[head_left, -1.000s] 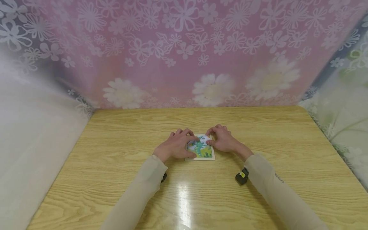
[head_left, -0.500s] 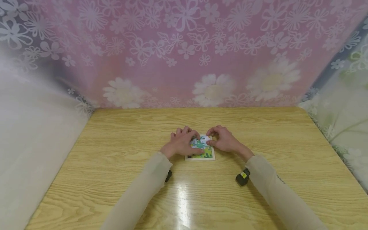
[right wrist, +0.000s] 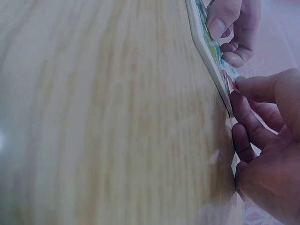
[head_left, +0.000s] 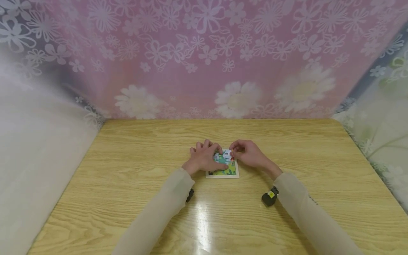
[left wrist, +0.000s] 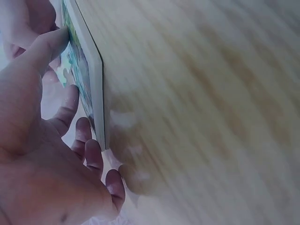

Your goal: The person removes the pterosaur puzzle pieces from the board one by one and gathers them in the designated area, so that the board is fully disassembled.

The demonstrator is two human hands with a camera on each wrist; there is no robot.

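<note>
A small square puzzle board (head_left: 226, 176), with a white frame and a green dinosaur picture, lies flat on the table. My left hand (head_left: 204, 158) arches over its left side, thumb and forefinger touching the picture. The other left fingers (left wrist: 93, 154) spread around the board's far left corner in the left wrist view. At the top right corner, my right hand (head_left: 251, 154) pinches a puzzle piece (head_left: 232, 158) with a red patch between thumb and forefinger. In the right wrist view only a red sliver of that piece shows beside the thumb; the fingers hide most of it.
The wooden table (head_left: 143, 148) stretches out around the board. Behind it hangs a pink flowered curtain (head_left: 178, 85), with pale cloth at both sides. A black wrist camera (head_left: 269, 198) sits below the right sleeve, close to the tabletop.
My left hand has shifted right over the board, its thumb sliding across the picture. My right hand has turned slightly at the top right corner, and a red patch now shows at its fingertips.
</note>
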